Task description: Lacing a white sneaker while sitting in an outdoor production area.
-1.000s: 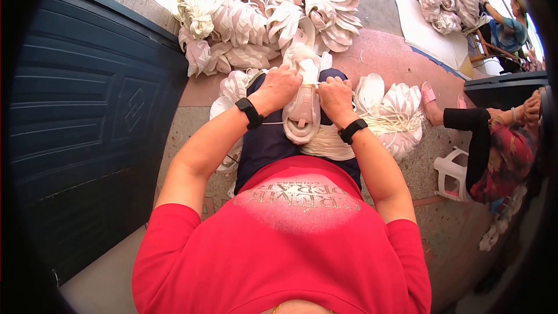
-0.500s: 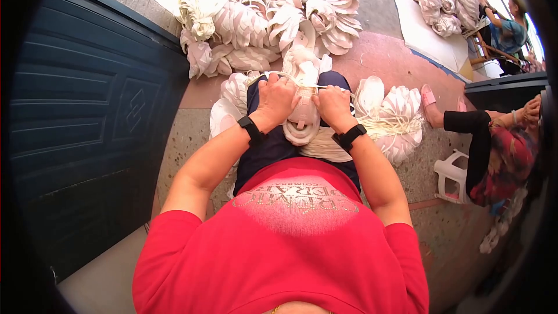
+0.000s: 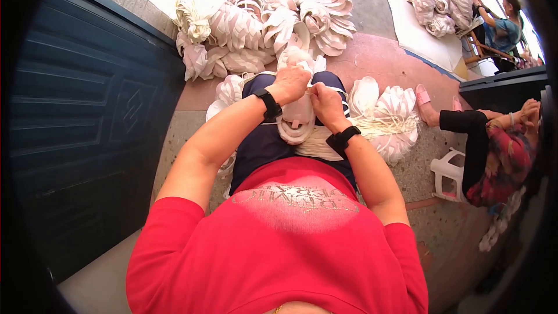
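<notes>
Between my knees rests a pale pink and white shoe upper point(image 3: 295, 132), its heel end toward me and its front partly covered by my hands. My left hand point(image 3: 290, 85) lies across the upper, fingers closed in a pinch on a white shoelace. Close beside it on the right, my right hand point(image 3: 329, 106) is also pinched on the lace, near the upper's opening. Much of the lace between the fingers is hidden. Cream laces point(image 3: 378, 127) lie draped over a bundle of uppers by my right knee.
Fanned bundles of pale uppers point(image 3: 311, 9) lie on the floor ahead, with a cream lace bundle point(image 3: 197, 26) at their left. A dark blue door point(image 3: 87, 116) stands at left. At right are a white stool point(image 3: 449, 175) and a seated person point(image 3: 505, 157); another person point(image 3: 504, 29) sits farther back.
My hands, spread apart on the lace before, have come together over the upper. The left hand moved right and turned across it; the right shifted slightly left.
</notes>
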Demonstrator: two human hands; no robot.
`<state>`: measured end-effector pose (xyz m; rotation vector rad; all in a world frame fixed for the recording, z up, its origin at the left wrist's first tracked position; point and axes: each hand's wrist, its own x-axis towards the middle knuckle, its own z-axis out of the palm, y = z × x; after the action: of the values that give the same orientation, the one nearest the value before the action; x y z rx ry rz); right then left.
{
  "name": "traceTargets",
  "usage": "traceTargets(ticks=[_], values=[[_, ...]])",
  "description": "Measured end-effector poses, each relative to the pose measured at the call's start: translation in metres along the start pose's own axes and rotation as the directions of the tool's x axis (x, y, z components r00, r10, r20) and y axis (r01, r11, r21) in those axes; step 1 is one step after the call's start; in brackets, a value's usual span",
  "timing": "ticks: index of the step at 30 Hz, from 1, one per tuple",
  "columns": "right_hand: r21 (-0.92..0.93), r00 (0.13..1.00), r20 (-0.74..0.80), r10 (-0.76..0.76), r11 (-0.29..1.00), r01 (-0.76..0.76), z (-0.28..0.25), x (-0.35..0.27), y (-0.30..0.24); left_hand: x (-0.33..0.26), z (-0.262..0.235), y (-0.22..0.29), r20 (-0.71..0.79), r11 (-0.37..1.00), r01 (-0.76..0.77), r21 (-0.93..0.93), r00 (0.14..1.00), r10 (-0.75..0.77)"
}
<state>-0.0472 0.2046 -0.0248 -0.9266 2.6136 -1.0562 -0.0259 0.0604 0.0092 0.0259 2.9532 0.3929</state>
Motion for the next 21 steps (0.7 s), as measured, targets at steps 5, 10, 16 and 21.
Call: traceTargets(ticks=[5, 10, 16, 21], values=[[-0.237, 0.974, 0.080, -0.211, 0.945, 0.224, -0.001, 0.006, 0.000, 0.008, 0.006, -0.004, 0.083, 0.997, -0.077, 0.031, 0.994, 0.074], [-0.648, 0.940, 0.215, -0.266, 0.681, 0.341, -0.005, 0.011, -0.025, 0.007, 0.013, -0.024, -0.205, 0.853, -0.068, -0.518, 0.978, -0.046], [-0.207, 0.910, -0.036, -0.413, 0.894, 0.397, -0.028, 0.019, 0.000, 0.016, -0.016, -0.017, 0.143, 0.274, 0.193, -0.942, 0.971, -0.191], [-0.447, 0.478, -0.663, -0.577, 0.816, 0.366, -0.208, 0.041, -0.084, 0.026, -0.010, -0.013, 0.210, 0.483, 0.326, -0.813, 0.937, -0.279]])
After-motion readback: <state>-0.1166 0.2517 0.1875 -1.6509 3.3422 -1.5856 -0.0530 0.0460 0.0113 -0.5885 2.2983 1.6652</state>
